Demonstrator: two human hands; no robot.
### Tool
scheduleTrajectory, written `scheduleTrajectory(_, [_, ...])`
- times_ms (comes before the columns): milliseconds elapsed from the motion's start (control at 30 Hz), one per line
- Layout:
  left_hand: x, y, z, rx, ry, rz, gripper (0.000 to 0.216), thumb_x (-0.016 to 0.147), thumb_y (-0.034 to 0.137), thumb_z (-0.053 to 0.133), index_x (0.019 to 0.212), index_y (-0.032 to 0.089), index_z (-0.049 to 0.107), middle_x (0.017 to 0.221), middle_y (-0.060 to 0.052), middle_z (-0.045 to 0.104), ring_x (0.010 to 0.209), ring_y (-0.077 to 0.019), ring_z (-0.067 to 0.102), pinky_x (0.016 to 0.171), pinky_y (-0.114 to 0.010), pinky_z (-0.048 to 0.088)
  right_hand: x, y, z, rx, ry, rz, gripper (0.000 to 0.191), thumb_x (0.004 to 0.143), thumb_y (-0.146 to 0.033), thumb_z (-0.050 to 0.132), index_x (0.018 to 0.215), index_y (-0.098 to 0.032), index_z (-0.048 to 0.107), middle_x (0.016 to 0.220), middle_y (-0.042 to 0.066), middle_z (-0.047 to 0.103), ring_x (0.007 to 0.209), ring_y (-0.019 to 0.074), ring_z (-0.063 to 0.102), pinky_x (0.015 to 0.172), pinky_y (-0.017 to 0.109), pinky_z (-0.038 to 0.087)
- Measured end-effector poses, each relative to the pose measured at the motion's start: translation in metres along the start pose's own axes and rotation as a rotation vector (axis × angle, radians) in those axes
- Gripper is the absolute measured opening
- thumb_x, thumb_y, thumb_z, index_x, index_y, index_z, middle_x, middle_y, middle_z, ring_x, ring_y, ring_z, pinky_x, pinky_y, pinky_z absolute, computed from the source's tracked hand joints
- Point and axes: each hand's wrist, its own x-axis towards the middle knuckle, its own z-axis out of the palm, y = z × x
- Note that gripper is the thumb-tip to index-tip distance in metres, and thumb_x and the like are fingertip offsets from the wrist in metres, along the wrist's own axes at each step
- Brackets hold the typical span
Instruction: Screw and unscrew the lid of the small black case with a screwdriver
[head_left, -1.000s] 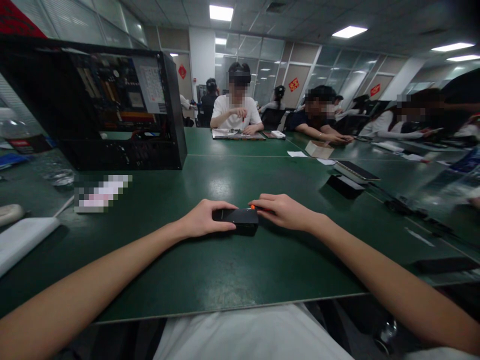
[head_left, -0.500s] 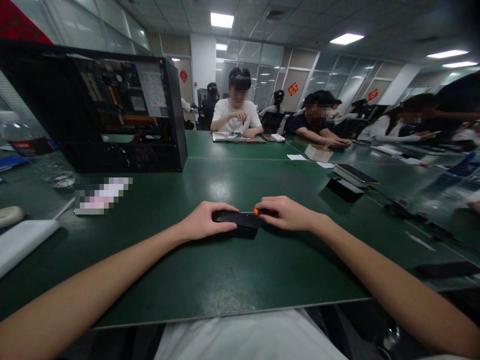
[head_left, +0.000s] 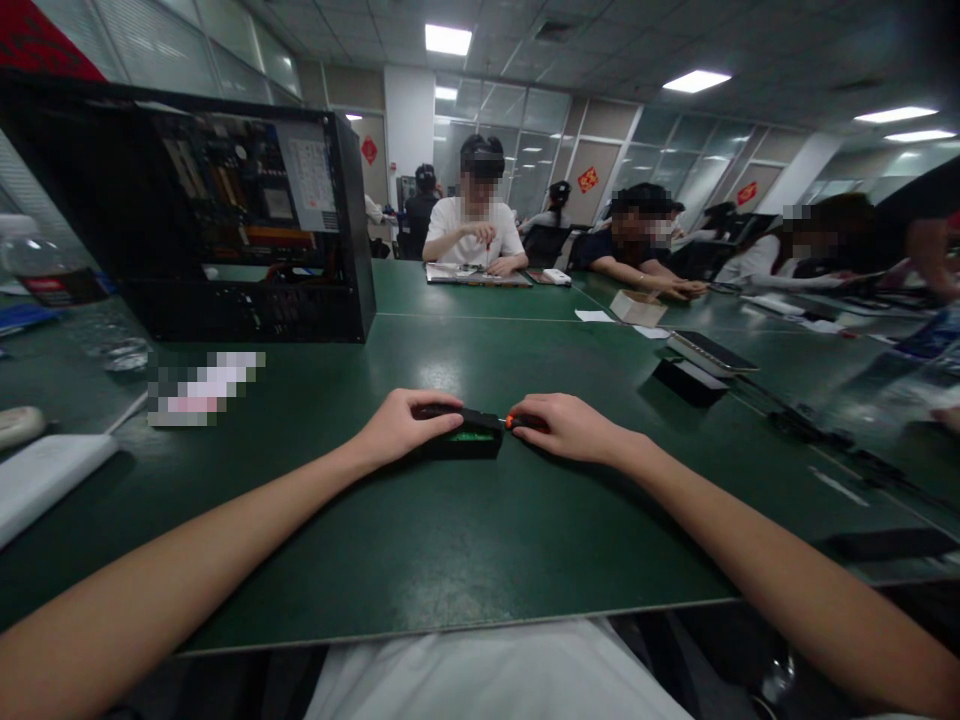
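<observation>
My left hand (head_left: 405,428) grips the left part of a slim black plastic case (head_left: 480,442) on the green table, thumb at the near side and fingers over the top. Through a gap in the case's near side a green circuit board (head_left: 474,436) shows. In my right hand (head_left: 559,425) is a screwdriver (head_left: 511,422) with an orange and black handle, mostly covered by the fingers. Its thin metal shaft points left to the right end of the case. Whether the tip touches or enters the case, I cannot tell.
An open black computer case (head_left: 349,230) stands at the left, near a plastic bottle (head_left: 56,275) and a white device (head_left: 52,485). At the right lie a black box (head_left: 686,382) and a dark notebook (head_left: 712,350). Across the green table (head_left: 450,550) sit several people.
The black case has shifted slightly left and its top part has lifted, so the green circuit board now shows. My left hand moved a little left with it; the screwdriver stays at the right end.
</observation>
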Motion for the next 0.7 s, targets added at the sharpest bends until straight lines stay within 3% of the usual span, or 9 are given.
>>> scheduleTrajectory(167, [0.001,-0.002,0.001,0.023,0.097,0.084,0.043,0.086,0.047,0.071,0.111,0.013,0.079,0.109,-0.012,0.079,0.1,-0.0269,0.072,0.087,-0.033,0.054,-0.001,-0.003,0.001,0.015,0.036,0.009,0.032,0.1,-0.039,0.049,0.115,-0.018,0.067,0.105,0.01,0.068,0.092,0.0204,0.065,0.081,0.033,0.051])
scheduleTrajectory(333, [0.01,-0.015,-0.012,0.275,0.197,-0.064,0.06,0.098,0.057,0.045,0.09,0.01,0.081,0.08,-0.012,0.079,0.072,-0.0243,0.071,0.068,-0.032,0.052,0.001,-0.016,0.0,0.126,0.22,-0.04,0.04,0.101,-0.045,0.048,0.129,-0.018,0.059,0.129,0.014,0.062,0.12,0.0258,0.059,0.103,0.044,0.049])
scheduleTrajectory(500, [0.017,-0.027,-0.026,0.415,0.172,-0.067,0.033,0.083,0.044,0.066,0.093,0.017,0.082,0.093,-0.009,0.08,0.086,-0.0278,0.071,0.078,-0.033,0.052,0.012,-0.048,0.009,0.112,0.232,-0.085,0.054,0.096,-0.051,0.057,0.139,-0.018,0.052,0.135,0.017,0.061,0.122,0.0303,0.058,0.105,0.05,0.048])
scheduleTrajectory(700, [0.018,-0.033,-0.026,0.503,0.145,-0.051,0.031,0.083,0.042,0.065,0.096,0.019,0.081,0.098,-0.01,0.08,0.092,-0.029,0.071,0.085,-0.034,0.051,0.016,-0.074,0.015,0.165,0.189,-0.061,0.048,0.094,-0.043,0.061,0.134,-0.018,0.057,0.12,0.014,0.066,0.109,0.0273,0.063,0.096,0.045,0.052])
